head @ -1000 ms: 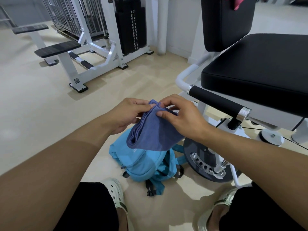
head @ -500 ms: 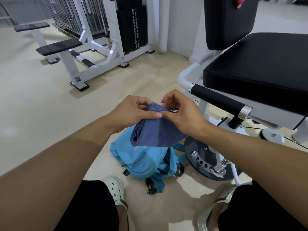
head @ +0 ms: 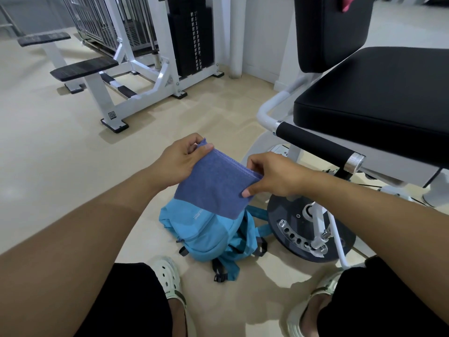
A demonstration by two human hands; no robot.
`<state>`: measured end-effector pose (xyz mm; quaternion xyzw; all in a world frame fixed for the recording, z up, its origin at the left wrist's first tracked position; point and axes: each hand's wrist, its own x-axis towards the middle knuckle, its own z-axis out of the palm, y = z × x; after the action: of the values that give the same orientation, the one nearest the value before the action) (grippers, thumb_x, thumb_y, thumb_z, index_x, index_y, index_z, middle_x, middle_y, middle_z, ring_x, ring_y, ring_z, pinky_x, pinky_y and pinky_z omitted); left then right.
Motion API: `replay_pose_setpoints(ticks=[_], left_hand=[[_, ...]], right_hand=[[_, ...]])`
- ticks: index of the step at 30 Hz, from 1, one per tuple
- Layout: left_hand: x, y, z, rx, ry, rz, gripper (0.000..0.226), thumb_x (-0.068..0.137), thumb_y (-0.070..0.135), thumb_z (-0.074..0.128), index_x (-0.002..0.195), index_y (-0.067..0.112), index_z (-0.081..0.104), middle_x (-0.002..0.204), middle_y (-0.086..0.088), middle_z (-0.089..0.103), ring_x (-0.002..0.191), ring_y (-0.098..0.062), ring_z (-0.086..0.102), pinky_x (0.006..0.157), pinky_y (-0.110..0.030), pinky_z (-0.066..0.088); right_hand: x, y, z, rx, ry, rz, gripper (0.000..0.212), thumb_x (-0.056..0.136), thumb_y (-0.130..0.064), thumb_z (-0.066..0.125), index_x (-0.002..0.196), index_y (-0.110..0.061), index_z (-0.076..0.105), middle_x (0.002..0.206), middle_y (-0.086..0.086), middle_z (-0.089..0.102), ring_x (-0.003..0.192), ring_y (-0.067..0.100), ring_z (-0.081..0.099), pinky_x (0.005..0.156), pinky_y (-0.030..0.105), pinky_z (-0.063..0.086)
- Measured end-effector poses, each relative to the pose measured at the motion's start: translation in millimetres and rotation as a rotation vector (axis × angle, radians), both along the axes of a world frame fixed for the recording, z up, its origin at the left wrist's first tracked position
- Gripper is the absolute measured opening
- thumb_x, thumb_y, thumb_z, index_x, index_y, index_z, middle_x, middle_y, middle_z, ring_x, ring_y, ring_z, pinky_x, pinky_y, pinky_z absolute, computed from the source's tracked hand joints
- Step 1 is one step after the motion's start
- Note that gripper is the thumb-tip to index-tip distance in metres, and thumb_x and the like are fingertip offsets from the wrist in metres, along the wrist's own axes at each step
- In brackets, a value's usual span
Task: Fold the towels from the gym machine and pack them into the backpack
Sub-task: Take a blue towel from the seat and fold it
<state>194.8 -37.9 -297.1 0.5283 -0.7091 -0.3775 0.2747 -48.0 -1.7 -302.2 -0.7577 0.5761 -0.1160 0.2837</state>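
Above the blue backpack, whose small print is unreadable, both hands pinch a folded towel.

I see a folded blue-purple towel held flat in the air, layered edges along its far side, directly above a light blue backpack lying on the floor, straps trailing.
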Motion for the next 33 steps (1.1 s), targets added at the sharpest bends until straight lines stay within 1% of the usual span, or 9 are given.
replay_pose_setpoints(ticks=[2, 6, 11, 16, 19, 22, 27, 30, 33], left_hand=[[-7, 1, 3, -0.045, -0.005, -0.027, 0.033, 0.101, 0.043, 0.054, 0.092, 0.011, 0.059, 0.068, -0.007, 0.044, 0.060, -0.009, 0.037, 0.057, -0.021, 0.033], [-21, 7, 10, -0.086, -0.008, -0.131, 0.030, 0.101, 0.041, 0.055, 0.094, 0.012, 0.062, 0.079, -0.029, 0.057, 0.066, -0.017, 0.045, 0.064, -0.030, 0.039], [-27, 10, 13, -0.180, 0.016, -0.120, 0.030, 0.101, 0.038, 0.057, 0.091, 0.011, 0.063, 0.079, -0.026, 0.061, 0.067, -0.025, 0.049, 0.067, -0.035, 0.043], [-27, 8, 13, -0.188, 0.039, -0.104, 0.029, 0.097, 0.038, 0.064, 0.089, 0.010, 0.065, 0.059, -0.016, 0.052, 0.058, -0.011, 0.041, 0.056, -0.021, 0.036], [-17, 1, 5, -0.028, 0.056, 0.011, 0.034, 0.095, 0.051, 0.060, 0.108, 0.020, 0.064, 0.074, -0.013, 0.067, 0.064, -0.009, 0.058, 0.060, -0.016, 0.045], [1, -8, -9, 0.281, 0.126, 0.162, 0.072, 0.087, 0.078, 0.040, 0.130, 0.021, 0.055, 0.110, -0.002, 0.069, 0.105, -0.015, 0.066, 0.100, -0.034, 0.050], [19, -8, -25, 0.775, 0.315, 0.039, 0.110, 0.063, 0.095, 0.034, 0.132, 0.014, 0.063, 0.131, -0.009, 0.068, 0.127, -0.026, 0.060, 0.114, -0.042, 0.041], [13, -4, -16, 0.833, 0.546, -0.036, 0.099, 0.070, 0.089, 0.027, 0.137, 0.022, 0.059, 0.136, -0.006, 0.065, 0.128, -0.024, 0.060, 0.108, -0.041, 0.044], [12, -4, -11, 0.804, 0.632, -0.035, 0.074, 0.086, 0.072, 0.047, 0.138, 0.020, 0.058, 0.136, -0.007, 0.065, 0.126, -0.026, 0.061, 0.108, -0.046, 0.045]], right_hand=[[4, 3, 1, 0.024, 0.015, 0.024, 0.044, 0.069, -0.037, 0.091, 0.086, -0.021, 0.053, 0.080, -0.006, 0.061, 0.069, 0.011, 0.056, 0.059, 0.027, 0.043], [13, 10, 2, 0.109, -0.241, -0.073, 0.052, 0.073, -0.049, 0.086, 0.101, -0.019, 0.055, 0.088, -0.005, 0.070, 0.076, 0.011, 0.065, 0.067, 0.030, 0.051], [17, 13, 8, 0.113, -0.253, -0.023, 0.044, 0.078, -0.054, 0.079, 0.108, -0.023, 0.067, 0.098, -0.007, 0.075, 0.090, 0.010, 0.071, 0.085, 0.032, 0.057], [27, 19, 13, 0.023, -0.317, -0.086, 0.036, 0.089, -0.053, 0.069, 0.098, -0.018, 0.064, 0.087, -0.009, 0.069, 0.074, 0.004, 0.064, 0.065, 0.014, 0.047], [34, 20, 9, -0.105, -0.254, -0.127, 0.040, 0.092, -0.051, 0.066, 0.097, -0.013, 0.054, 0.080, -0.002, 0.066, 0.070, 0.012, 0.059, 0.056, 0.017, 0.040], [38, 18, 11, -0.102, -0.353, -0.210, 0.035, 0.093, -0.050, 0.065, 0.102, -0.020, 0.052, 0.083, -0.005, 0.069, 0.071, 0.006, 0.066, 0.056, 0.017, 0.047], [46, 18, 17, 0.033, -0.843, -0.376, 0.031, 0.094, -0.042, 0.067, 0.111, -0.017, 0.057, 0.096, 0.006, 0.075, 0.081, 0.016, 0.074, 0.071, 0.032, 0.061], [52, 15, 13, 0.217, -1.032, -0.497, 0.040, 0.094, -0.044, 0.067, 0.117, -0.012, 0.061, 0.104, 0.008, 0.077, 0.088, 0.020, 0.076, 0.072, 0.034, 0.063], [50, 9, 9, 0.290, -1.059, -0.575, 0.036, 0.094, -0.043, 0.068, 0.115, -0.014, 0.063, 0.102, 0.007, 0.078, 0.084, 0.021, 0.077, 0.065, 0.034, 0.062]])
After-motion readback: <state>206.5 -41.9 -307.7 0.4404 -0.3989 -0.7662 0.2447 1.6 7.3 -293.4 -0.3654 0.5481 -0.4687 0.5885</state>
